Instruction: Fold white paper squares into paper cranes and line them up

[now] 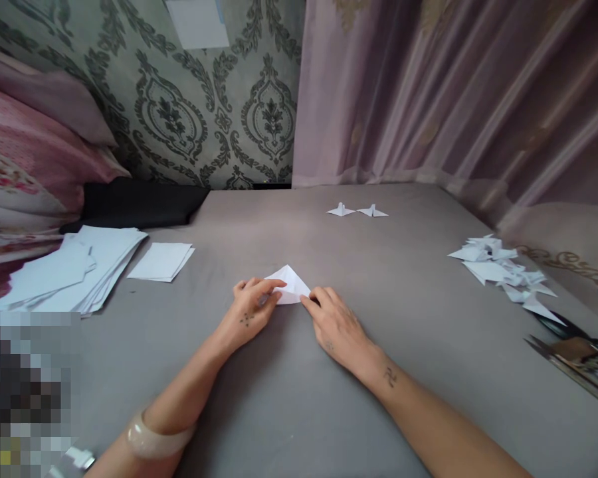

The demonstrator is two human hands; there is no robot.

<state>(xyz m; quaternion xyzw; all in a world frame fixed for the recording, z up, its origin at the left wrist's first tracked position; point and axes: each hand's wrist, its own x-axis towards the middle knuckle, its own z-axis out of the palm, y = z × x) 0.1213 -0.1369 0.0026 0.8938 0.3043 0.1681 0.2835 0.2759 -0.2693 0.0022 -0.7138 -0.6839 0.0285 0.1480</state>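
Observation:
A small piece of folded white paper [290, 284] lies near the middle of the grey table, its point facing away from me. My left hand [253, 307] has the paper's left side between thumb and fingers, with the index finger reaching over its face. At the lower right corner, my right hand [336, 324] pinches the paper's edge between thumb and curled fingers. Part of the left edge is hidden behind my left fingers.
Two folded paper cranes [341, 210] stand at the back of the table [299, 411]. More cranes are heaped [503, 269] at right, near scissors [553, 358]. At left lie paper squares [160, 261], a stack of sheets [112, 265] and a black cloth-like item [144, 201].

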